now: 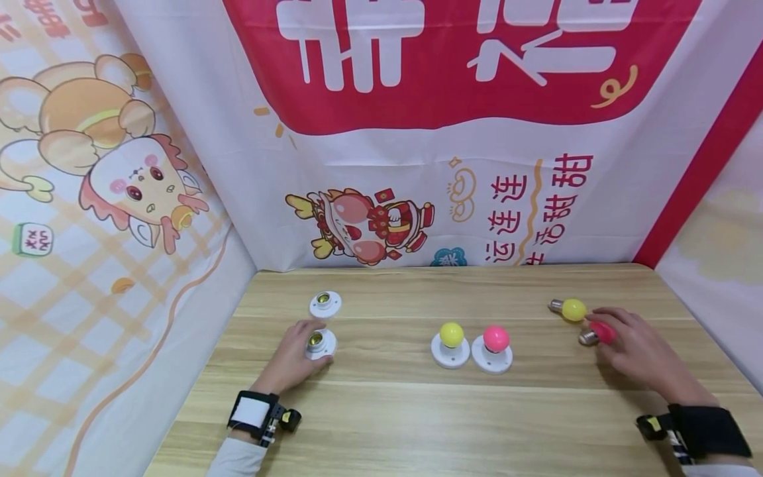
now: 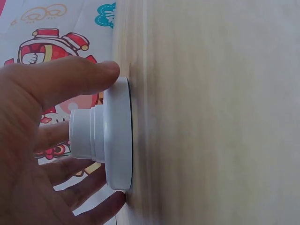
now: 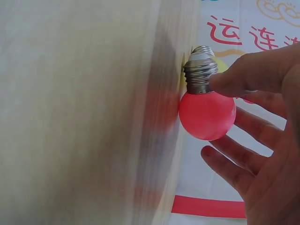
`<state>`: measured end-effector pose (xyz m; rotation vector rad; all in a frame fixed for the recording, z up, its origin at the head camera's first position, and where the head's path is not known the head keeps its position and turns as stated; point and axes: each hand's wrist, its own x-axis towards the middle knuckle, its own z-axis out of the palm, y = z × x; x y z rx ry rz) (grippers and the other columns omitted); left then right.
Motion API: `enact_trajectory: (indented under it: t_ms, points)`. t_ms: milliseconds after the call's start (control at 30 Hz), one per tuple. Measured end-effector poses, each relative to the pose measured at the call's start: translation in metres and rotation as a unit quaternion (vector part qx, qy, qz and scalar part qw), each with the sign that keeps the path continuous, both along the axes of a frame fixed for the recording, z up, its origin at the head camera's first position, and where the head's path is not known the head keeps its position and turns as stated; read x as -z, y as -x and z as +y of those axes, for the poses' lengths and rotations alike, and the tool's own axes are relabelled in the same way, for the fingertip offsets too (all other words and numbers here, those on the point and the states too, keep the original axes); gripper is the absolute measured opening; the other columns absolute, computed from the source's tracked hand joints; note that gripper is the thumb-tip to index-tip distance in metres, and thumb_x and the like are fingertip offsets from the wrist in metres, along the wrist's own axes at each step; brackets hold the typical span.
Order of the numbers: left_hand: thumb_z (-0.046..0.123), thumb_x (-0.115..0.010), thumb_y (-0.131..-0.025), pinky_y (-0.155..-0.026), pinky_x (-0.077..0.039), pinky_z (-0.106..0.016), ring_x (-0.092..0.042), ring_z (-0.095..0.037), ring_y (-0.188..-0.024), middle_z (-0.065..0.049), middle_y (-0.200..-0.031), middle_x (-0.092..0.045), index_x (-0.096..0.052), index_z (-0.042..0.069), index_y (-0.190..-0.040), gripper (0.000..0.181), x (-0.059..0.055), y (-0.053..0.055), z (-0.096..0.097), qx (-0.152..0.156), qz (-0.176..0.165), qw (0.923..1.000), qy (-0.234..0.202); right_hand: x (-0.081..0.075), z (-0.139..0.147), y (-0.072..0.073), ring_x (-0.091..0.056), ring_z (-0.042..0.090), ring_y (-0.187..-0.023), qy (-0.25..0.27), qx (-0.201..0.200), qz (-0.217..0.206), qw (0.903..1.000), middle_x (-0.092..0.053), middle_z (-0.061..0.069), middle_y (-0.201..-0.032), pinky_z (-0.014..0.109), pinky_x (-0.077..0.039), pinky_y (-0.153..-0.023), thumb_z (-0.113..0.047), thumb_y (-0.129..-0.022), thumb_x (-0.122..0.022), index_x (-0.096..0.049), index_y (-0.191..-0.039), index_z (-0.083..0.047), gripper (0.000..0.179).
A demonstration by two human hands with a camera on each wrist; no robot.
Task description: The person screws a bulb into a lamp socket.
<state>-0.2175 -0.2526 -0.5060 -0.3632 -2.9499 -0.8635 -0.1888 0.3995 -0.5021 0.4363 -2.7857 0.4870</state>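
My left hand (image 1: 296,358) grips a round white bulb socket (image 2: 117,140) at the left of the table. In the left wrist view the thumb presses the rim of its base and the fingers curl round the far side. Just behind it lies a second white socket (image 1: 325,304), its brass inside showing. At the right, my right hand (image 1: 640,348) holds a pink-red light bulb (image 3: 207,115), the thumb on its silver screw base and the fingers behind. A yellow bulb (image 1: 573,310) lies on its side beside those fingertips, partly hidden behind the pink-red one in the right wrist view.
Mid-table, a yellow bulb (image 1: 451,334) and a pink bulb (image 1: 496,338) stand upright in two white sockets side by side. The wood-grain table (image 1: 381,417) meets a printed cloth wall (image 1: 369,159) at its back edge, with another cloth (image 1: 119,265) along the left.
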Motion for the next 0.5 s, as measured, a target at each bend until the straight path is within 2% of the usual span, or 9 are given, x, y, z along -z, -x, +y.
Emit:
enact_trajectory:
  t_ms: [200, 500]
  points:
    - [0.025, -0.089, -0.086, -0.119, -0.046, -0.060, -0.051, -0.041, -0.141, -0.022, -0.152, -0.053, -0.055, 0.002, -0.148, 0.074, 0.0027, -0.0015, -0.0016, -0.011, -0.028, 0.9995, 0.006, 0.0023, 0.0017, 0.0008, -0.055, 0.053, -0.118, -0.003, 0.005, -0.003, 1.0000, -0.060, 0.032, -0.132, 0.076, -0.051, -0.092, -0.002, -0.079, -0.087, -0.068, -0.129, 0.002, 0.054]
    - [0.023, -0.091, -0.085, -0.119, -0.046, -0.060, -0.055, -0.042, -0.138, -0.025, -0.149, -0.055, -0.047, -0.006, -0.151, 0.084, 0.0032, -0.0017, -0.0039, -0.024, -0.050, 0.9982, -0.021, 0.0005, 0.0048, 0.0017, -0.057, 0.052, -0.111, 0.000, 0.044, -0.074, 0.9963, -0.062, 0.038, -0.128, 0.071, -0.056, -0.090, -0.015, -0.086, -0.088, -0.064, -0.132, 0.007, 0.057]
